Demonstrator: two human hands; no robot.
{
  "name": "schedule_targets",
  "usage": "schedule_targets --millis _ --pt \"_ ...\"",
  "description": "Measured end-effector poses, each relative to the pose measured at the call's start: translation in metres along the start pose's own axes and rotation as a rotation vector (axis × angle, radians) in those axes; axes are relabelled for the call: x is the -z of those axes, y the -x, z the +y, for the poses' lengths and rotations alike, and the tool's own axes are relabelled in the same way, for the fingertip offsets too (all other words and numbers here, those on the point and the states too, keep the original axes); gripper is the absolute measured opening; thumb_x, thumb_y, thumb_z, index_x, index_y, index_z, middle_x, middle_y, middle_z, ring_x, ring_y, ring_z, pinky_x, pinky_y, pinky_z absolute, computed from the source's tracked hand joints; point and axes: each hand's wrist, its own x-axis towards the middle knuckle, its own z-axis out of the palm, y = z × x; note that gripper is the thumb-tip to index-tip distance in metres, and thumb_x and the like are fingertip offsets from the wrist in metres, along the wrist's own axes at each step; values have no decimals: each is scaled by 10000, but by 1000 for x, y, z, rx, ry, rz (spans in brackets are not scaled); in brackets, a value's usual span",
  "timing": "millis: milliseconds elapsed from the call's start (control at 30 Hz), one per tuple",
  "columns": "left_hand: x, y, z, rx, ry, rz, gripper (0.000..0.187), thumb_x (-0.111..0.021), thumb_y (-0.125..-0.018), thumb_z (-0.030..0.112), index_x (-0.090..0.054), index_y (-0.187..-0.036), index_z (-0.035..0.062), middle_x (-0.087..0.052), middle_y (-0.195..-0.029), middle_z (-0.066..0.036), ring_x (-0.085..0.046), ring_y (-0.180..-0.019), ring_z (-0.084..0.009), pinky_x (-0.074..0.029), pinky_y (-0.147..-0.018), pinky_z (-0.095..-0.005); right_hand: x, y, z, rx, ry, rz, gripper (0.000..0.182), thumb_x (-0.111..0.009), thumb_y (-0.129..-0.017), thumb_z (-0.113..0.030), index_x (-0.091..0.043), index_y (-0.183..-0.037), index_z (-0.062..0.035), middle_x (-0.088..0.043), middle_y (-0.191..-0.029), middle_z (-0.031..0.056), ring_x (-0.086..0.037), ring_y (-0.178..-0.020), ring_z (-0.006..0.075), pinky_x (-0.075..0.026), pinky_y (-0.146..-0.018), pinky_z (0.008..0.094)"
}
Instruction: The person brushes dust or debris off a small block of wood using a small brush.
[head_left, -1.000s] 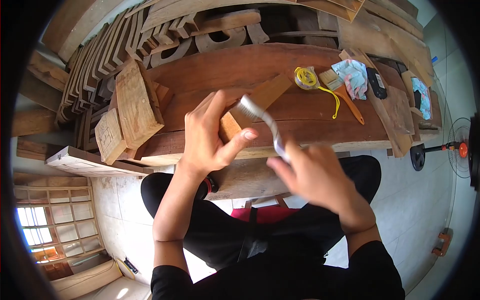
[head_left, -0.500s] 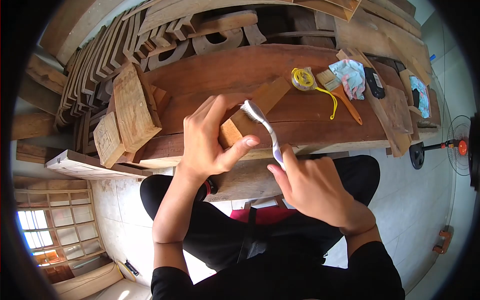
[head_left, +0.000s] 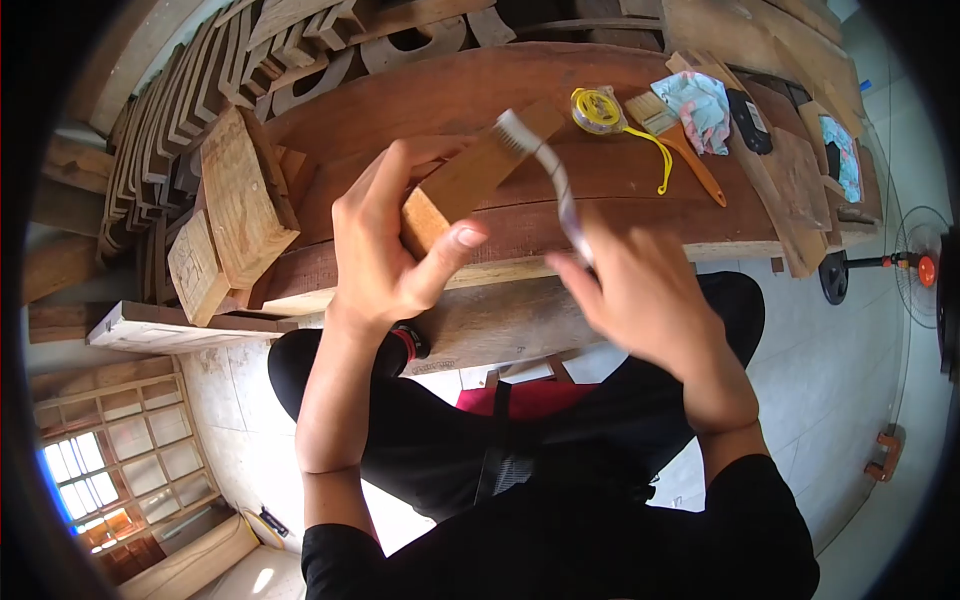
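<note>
In the head view, my left hand [head_left: 385, 240] is wrapped round the near end of a rectangular wooden block [head_left: 470, 180], its thumb along the near side. The block points away to the upper right over the reddish-brown wooden table [head_left: 350, 120]. My right hand [head_left: 640, 285], somewhat blurred, grips the handle of a white and purple toothbrush [head_left: 548, 165]. The bristles are at the block's upper face, towards its far end; whether they touch it is not clear.
At the right lie a yellow tape measure [head_left: 598, 110], a paintbrush [head_left: 690, 160], a patterned cloth [head_left: 695, 108] and a black object [head_left: 748, 122]. Thick wooden blocks [head_left: 240, 200] stand at the left. Cut wood pieces [head_left: 190, 110] are stacked behind. A fan [head_left: 925, 268] is far right.
The view has shifted, so the table sits higher in it. The toothbrush head has moved along the block towards its far end. Both hands keep their holds.
</note>
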Motion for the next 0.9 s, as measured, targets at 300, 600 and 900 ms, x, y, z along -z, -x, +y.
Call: schedule_targets --millis 300,600,900 --pt "-4 0 2 -46 -28 26 646 -815 -861 520 -692 -1166 -36 -731 -970 -215 -735 -894 -373 -570 -809 -404 -1 -4 6 -14 32 107 261 -683 -1011 -217 -628 -1169 -16 -698 -750 254 -706 -727 476 -538 -654 568" --pt "-4 0 2 -17 -23 28 634 -807 -883 504 -685 -1172 -47 -736 -986 -215 -742 -896 -369 -573 -810 -400 -5 -9 11 -54 49 96 405 -711 -994 -280 -599 -1276 -12 -713 -745 221 -710 -709 466 -543 -651 561" --pt "-4 -1 4 6 -34 27 597 -807 -880 472 -690 -1160 -42 -727 -965 -212 -731 -879 -372 -566 -797 -406 0 -5 1 -35 -50 13 335 -719 -984 -284 -622 -1172 -25 -709 -754 230 -707 -697 469 -539 -655 568"
